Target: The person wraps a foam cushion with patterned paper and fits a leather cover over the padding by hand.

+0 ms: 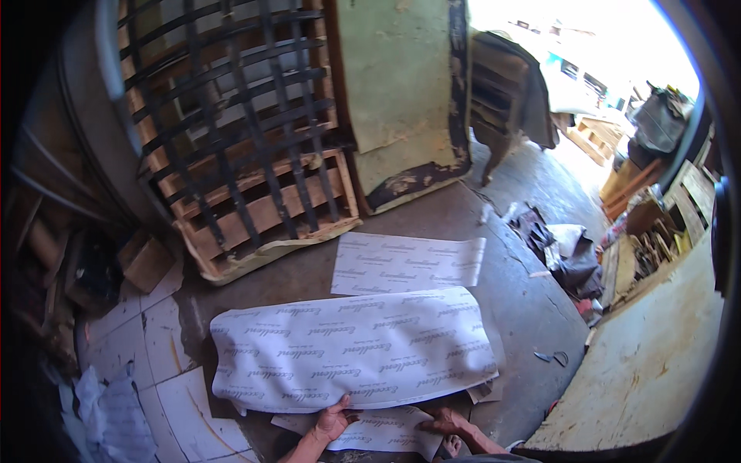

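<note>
Close to me, a small white printed sheet is held at both sides. My left hand grips its left edge, thumb up and fingers partly beneath the sheet. At the opposite edge, my right hand is closed with the sheet pinched in its fingers. Just beyond them lies a large white printed sheet, its surface wavy and its right end curling. My left thumb overlaps its near edge; whether it touches cannot be told. Farther off, another white printed sheet rests flat on the grey floor.
A wooden frame with black webbing leans at the back left, beside a worn padded panel. Scissors lie on the floor to the right. Dark cloth scraps and a large pale board line the right side.
</note>
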`<state>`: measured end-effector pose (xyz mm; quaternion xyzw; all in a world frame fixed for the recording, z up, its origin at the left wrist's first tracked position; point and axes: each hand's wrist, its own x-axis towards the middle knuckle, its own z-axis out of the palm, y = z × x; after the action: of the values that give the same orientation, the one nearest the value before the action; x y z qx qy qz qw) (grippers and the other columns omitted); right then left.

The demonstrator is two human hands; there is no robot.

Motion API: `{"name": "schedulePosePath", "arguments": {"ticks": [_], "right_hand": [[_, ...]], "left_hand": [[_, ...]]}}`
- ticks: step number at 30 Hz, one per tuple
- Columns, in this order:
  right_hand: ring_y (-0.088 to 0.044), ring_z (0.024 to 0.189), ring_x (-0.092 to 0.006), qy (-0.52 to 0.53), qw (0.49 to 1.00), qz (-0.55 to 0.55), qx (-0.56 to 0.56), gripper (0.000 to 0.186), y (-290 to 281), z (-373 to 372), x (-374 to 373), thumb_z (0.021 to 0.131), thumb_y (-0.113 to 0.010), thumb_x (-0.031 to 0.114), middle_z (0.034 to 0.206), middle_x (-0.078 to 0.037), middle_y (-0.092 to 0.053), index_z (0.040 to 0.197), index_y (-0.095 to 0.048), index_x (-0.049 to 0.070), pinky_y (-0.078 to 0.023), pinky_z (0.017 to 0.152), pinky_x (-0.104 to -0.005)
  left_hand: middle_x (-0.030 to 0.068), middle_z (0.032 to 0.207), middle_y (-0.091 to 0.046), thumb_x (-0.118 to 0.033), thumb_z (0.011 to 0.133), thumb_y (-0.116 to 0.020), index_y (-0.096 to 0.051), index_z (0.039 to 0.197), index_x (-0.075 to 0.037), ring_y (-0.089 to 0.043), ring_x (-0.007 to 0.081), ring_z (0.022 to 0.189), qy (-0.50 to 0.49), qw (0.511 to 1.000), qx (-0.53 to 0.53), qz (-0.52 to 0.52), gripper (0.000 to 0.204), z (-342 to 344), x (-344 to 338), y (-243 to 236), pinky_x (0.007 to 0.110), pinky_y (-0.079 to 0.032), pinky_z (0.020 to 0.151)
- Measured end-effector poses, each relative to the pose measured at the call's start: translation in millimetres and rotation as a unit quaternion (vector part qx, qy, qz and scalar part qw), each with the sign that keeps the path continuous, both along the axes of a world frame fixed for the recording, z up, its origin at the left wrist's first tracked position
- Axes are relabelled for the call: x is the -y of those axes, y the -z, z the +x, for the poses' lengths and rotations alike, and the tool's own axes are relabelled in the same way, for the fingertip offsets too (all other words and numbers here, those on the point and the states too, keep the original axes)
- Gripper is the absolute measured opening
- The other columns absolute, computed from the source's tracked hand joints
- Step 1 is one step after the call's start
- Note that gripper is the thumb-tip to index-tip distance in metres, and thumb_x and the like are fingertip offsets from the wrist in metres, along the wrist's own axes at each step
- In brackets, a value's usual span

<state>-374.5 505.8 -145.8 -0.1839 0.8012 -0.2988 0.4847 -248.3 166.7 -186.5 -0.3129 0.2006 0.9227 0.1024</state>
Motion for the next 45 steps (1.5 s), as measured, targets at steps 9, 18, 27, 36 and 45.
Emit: {"name": "schedulePosePath", "arguments": {"ticks": [9, 18, 27, 36, 45], "right_hand": [[-0.072, 0.101, -0.0239, 0.048, 0.998, 0.025, 0.032, 0.060, -12, -1, 9, 0.084, -0.077, 0.044, 0.112, -0.016, -0.077, 0.129, -0.070, 0.005, -0.054, 0.092, -0.0373], [-0.069, 0.097, -0.0243, 0.067, 0.993, 0.084, 0.052, 0.052, -12, 4, 9, 0.086, -0.076, 0.040, 0.106, -0.016, -0.074, 0.125, -0.071, 0.007, -0.051, 0.087, -0.0389], [-0.061, 0.065, -0.0194, 0.088, 0.994, 0.057, -0.010, 0.036, 68, 15, -20, 0.088, -0.075, 0.038, 0.077, -0.011, -0.068, 0.106, -0.078, 0.008, -0.047, 0.055, -0.0395], [-0.060, 0.051, -0.0207, 0.051, 0.992, 0.110, 0.030, 0.046, 14, 8, 12, 0.085, -0.076, 0.044, 0.060, -0.013, -0.062, 0.099, -0.079, 0.000, -0.049, 0.047, -0.0420], [-0.065, 0.057, -0.0223, 0.069, 0.996, 0.048, -0.026, 0.046, 47, 14, -9, 0.086, -0.077, 0.044, 0.065, -0.016, -0.067, 0.099, -0.079, 0.001, -0.050, 0.051, -0.0433]], "left_hand": [[0.0098, 0.109, -0.070, -0.030, 0.098, -0.072, -0.063, 0.123, -0.007, -0.071, 0.0248, 0.091, 0.028, 0.997, -0.041, -0.059, 0.036, 7, -4, 3, 0.036, -0.060, 0.073], [0.0101, 0.103, -0.069, -0.037, 0.098, -0.072, -0.062, 0.121, -0.004, -0.073, 0.0212, 0.087, 0.056, 0.993, -0.046, -0.089, 0.041, 5, -6, -1, 0.035, -0.061, 0.073], [0.0113, 0.107, -0.069, -0.037, 0.098, -0.072, -0.060, 0.127, -0.003, -0.073, 0.0235, 0.091, 0.075, 0.993, -0.040, -0.087, 0.047, 9, -3, 8, 0.037, -0.061, 0.076], [0.0111, 0.106, -0.070, -0.035, 0.097, -0.073, -0.060, 0.125, -0.003, -0.074, 0.0247, 0.090, 0.057, 0.996, -0.028, -0.063, 0.045, 16, -2, 17, 0.039, -0.062, 0.074], [0.0103, 0.103, -0.070, -0.034, 0.098, -0.072, -0.060, 0.124, -0.004, -0.074, 0.0251, 0.090, 0.069, 0.994, -0.038, -0.073, 0.041, 10, -3, 11, 0.039, -0.062, 0.075]]}}
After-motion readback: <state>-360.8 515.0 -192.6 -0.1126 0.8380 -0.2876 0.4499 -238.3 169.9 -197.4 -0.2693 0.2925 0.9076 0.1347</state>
